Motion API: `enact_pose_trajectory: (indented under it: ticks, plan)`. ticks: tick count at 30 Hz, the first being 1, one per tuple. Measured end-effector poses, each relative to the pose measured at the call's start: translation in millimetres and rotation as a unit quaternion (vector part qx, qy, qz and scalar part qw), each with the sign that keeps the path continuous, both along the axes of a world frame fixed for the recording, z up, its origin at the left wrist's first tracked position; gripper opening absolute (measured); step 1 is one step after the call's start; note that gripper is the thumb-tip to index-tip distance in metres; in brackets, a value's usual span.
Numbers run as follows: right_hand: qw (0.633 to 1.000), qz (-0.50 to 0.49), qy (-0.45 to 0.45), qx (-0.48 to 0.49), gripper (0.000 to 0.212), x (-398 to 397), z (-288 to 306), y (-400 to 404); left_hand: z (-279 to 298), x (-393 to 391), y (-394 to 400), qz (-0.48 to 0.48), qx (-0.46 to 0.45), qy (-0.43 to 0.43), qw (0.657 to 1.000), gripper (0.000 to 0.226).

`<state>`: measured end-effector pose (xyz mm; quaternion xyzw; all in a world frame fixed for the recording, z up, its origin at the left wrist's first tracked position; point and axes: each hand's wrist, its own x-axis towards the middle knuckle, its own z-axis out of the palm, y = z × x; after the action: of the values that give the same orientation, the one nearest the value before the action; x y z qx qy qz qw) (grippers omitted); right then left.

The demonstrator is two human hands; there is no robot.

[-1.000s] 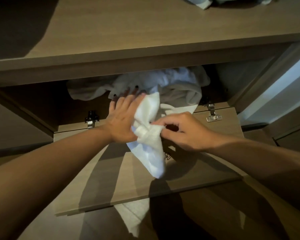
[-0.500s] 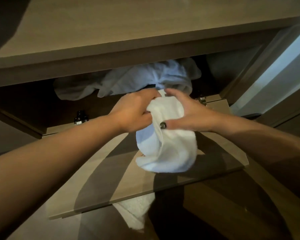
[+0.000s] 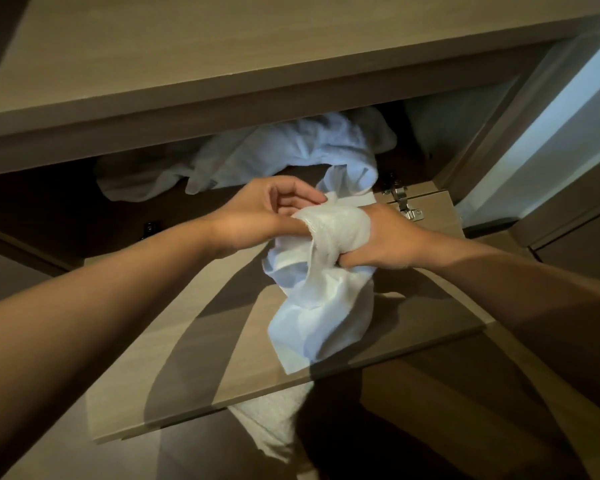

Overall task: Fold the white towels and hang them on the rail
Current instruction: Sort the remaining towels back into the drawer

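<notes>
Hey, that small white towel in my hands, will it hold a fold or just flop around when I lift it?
Probably floppy: the small white towel sags in loose creases below the right hand gripping it. Likely light, since the left hand pinches a corner with just fingertips. It seems unlikely to slip, as the cloth bunches where it is gripped.

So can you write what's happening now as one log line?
step: bunching small white cloth towel | left hand: pinching | right hand: gripping | rail: unseen
</notes>
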<state>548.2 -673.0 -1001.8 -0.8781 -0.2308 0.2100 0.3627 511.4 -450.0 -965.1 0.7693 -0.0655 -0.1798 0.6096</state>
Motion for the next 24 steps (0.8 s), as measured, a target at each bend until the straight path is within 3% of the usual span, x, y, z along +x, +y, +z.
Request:
enact_pose_trajectory:
  ticks: [3, 6, 8, 10, 12, 14, 18, 24]
  plan:
    - [0.996, 0.013, 0.012, -0.091, 0.034, 9.3, -6.0, -7.5, -13.4, 6.7, 19.7, 0.118, -0.043, 0.052, 0.991, 0.033]
    - [0.974, 0.065, 0.023, -0.216, 0.047, 9.3, -17.3, -6.6, -26.9, 17.6, 38.1, 0.283, 0.071, 0.041, 0.956, 0.023]
    - [0.971, 0.049, 0.006, -0.232, 0.061, 7.5, -25.5, 0.9, -33.4, 29.1, 49.9, 0.318, 0.185, 0.080, 0.927, 0.009]
    - [0.974, 0.004, -0.016, -0.226, 0.076, 6.6, -30.0, 11.4, -41.0, 41.5, 62.0, 0.270, 0.313, 0.122, 0.903, 0.028]
    - [0.976, -0.030, -0.023, -0.217, 0.086, 6.1, -35.1, 20.9, -49.0, 49.6, 69.8, 0.202, 0.386, 0.114, 0.893, 0.063]
    - [0.975, -0.044, -0.010, -0.219, 0.085, 2.7, -40.7, 28.2, -58.8, 51.0, 71.1, 0.149, 0.439, 0.088, 0.882, 0.078]
    - [0.975, -0.060, 0.000, -0.215, 0.080, -0.9, -48.1, 31.7, -79.5, 51.5, 72.5, 0.082, 0.488, 0.085, 0.865, 0.081]
    - [0.976, -0.065, 0.004, -0.206, 0.075, -4.6, -53.9, 30.1, -98.5, 53.6, 74.0, 0.121, 0.464, 0.063, 0.875, 0.085]
